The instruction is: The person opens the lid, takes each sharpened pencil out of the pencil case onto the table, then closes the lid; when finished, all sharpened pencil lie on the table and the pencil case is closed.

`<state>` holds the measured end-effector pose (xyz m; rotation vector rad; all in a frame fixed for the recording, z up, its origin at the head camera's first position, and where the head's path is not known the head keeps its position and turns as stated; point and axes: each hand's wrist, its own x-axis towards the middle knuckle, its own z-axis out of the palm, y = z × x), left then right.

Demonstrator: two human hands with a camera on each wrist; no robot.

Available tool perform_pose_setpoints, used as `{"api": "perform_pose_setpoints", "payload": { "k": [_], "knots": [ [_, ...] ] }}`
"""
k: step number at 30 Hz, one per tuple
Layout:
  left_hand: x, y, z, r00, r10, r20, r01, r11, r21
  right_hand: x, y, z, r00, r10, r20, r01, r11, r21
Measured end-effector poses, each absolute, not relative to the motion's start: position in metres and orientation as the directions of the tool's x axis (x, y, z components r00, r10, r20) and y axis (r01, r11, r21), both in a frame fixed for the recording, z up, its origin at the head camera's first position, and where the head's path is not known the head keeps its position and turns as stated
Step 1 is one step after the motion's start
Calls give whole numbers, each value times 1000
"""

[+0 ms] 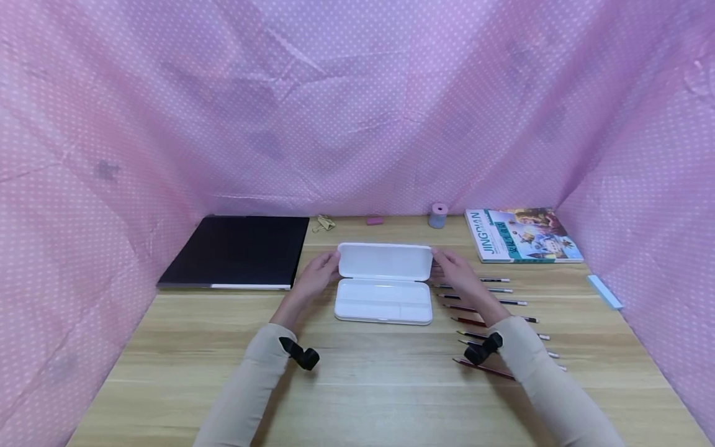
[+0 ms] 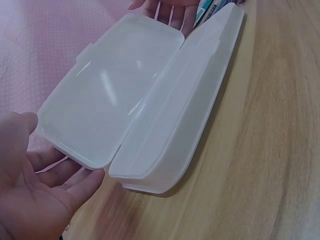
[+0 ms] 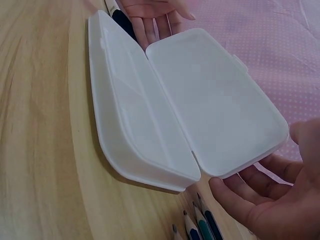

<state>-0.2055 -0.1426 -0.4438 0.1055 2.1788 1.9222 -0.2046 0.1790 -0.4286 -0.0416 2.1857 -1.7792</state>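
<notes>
A white pencil case (image 1: 383, 302) stands on the table with its lid (image 1: 385, 262) raised, hinge side between lid and base. The case's inside holds nothing and shows a low divider. My left hand (image 1: 319, 274) holds the lid's left end, thumb at the outer corner and fingertips behind its edge in the left wrist view. At the other end my right hand (image 1: 457, 274) holds the lid likewise, as the right wrist view shows. Several pencils (image 1: 514, 303) lie in a row beside and under my right forearm, their tips pointing toward the case.
At the back left lies a black flat folder (image 1: 240, 251). Behind the case are metal binder clips (image 1: 324, 223), a pink eraser (image 1: 375, 220) and a small pink-and-blue sharpener (image 1: 438, 215). A picture book (image 1: 525, 236) and a light blue strip (image 1: 604, 292) lie right. Pink dotted cloth surrounds the table.
</notes>
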Motion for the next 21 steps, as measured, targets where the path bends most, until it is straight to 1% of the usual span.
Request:
{"api": "perform_pose_setpoints", "payload": {
  "k": [4, 10, 14, 18, 21],
  "knots": [
    [-205, -141, -442, -975, 174, -139, -120, 115, 986, -203, 179, -428, -946, -230, -228, 178, 220, -959],
    [-203, -138, -440, -978, 135, -160, -143, 124, 982, -199, 180, -427, -945, -244, -220, 173, 202, -964],
    [-200, -135, -439, -983, 106, -150, -135, 138, 981, -195, 184, -427, -937, -269, -225, 172, 205, -963],
    [-195, -136, -440, -988, 93, -121, -98, 222, 970, -191, 191, -426, -921, -324, -217, 142, 239, -960],
    [-191, -140, -440, -989, 103, -104, -65, 327, 943, -187, 196, -426, -906, -360, -223, 124, 277, -953]
  ]
}}
